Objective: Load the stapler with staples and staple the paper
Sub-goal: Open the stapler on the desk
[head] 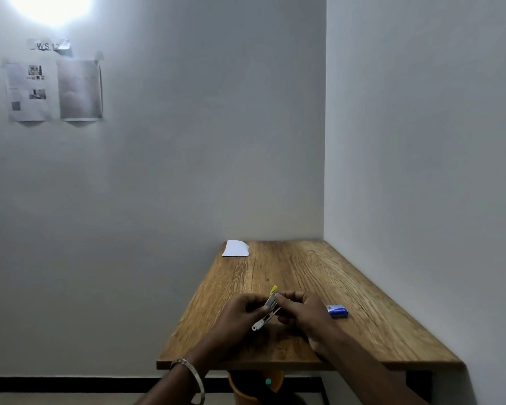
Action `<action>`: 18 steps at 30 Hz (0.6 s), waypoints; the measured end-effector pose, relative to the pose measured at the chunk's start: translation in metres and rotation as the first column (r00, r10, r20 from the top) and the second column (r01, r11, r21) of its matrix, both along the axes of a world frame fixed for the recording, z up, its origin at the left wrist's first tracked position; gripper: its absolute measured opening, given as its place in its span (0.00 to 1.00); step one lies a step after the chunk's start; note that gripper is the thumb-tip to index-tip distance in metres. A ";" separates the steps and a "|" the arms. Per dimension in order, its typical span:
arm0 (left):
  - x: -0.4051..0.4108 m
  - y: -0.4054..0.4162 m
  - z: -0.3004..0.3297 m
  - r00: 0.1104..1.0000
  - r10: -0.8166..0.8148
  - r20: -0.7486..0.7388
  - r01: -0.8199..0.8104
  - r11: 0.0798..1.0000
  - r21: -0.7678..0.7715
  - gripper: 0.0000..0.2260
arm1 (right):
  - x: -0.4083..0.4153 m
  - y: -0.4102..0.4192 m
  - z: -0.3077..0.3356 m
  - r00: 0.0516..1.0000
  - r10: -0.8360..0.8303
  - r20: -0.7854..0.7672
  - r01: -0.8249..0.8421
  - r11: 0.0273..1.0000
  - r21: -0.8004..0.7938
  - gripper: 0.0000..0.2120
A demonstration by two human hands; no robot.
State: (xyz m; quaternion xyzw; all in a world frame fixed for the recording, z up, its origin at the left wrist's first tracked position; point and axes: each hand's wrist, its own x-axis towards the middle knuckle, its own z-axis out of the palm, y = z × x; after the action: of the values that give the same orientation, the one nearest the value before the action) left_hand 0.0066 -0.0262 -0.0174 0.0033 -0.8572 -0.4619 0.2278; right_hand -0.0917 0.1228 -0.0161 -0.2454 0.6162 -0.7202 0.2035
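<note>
The stapler (268, 309), small, with a yellow tip and its metal parts swung apart, is held in the air just above the near middle of the counter (304, 276). The left hand (240, 312) grips its lower part, fingers curled round it. The right hand (300, 312) pinches the upper part near the yellow end, its fingers bent in toward the left hand. Whether staples are inside cannot be told.

Just right of the right hand a blue box (337, 311) lies flat on the counter. A white paper (236, 248) lies at the far left corner, well apart from the hands, its left edge slightly over the counter's side.

The counter is a brown wood-grain slab set into the corner of two plain pale walls. A metal bangle (187, 375) circles the left wrist. Under the counter's near edge an orange bin (243, 390) shows. A dark skirting strip runs along the foot of the left wall. High on that wall hang two printed sheets (53, 90) under a taped label (48, 45) reading "WS 12", with a bright lamp (50, 4) glaring above.
</note>
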 end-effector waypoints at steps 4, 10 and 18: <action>0.000 0.003 0.003 1.000 0.014 -0.010 -0.014 0.999 -0.052 0.09 | -0.005 -0.001 -0.003 1.000 -0.005 0.024 0.005 1.000 -0.016 0.10; -0.001 0.001 0.001 0.999 0.033 0.012 -0.032 0.997 -0.065 0.08 | -0.005 -0.002 -0.005 1.000 0.011 0.011 -0.011 0.999 -0.046 0.09; -0.008 -0.008 -0.003 0.992 0.125 0.018 -0.126 0.962 0.241 0.05 | -0.007 0.003 -0.002 0.994 -0.035 0.099 0.043 0.996 -0.073 0.06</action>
State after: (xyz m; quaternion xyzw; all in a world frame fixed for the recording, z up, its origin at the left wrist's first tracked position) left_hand -0.0018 -0.0338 -0.0207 0.0862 -0.7929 -0.5475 0.2533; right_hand -0.0983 0.1258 -0.0184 -0.2052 0.5826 -0.7579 0.2099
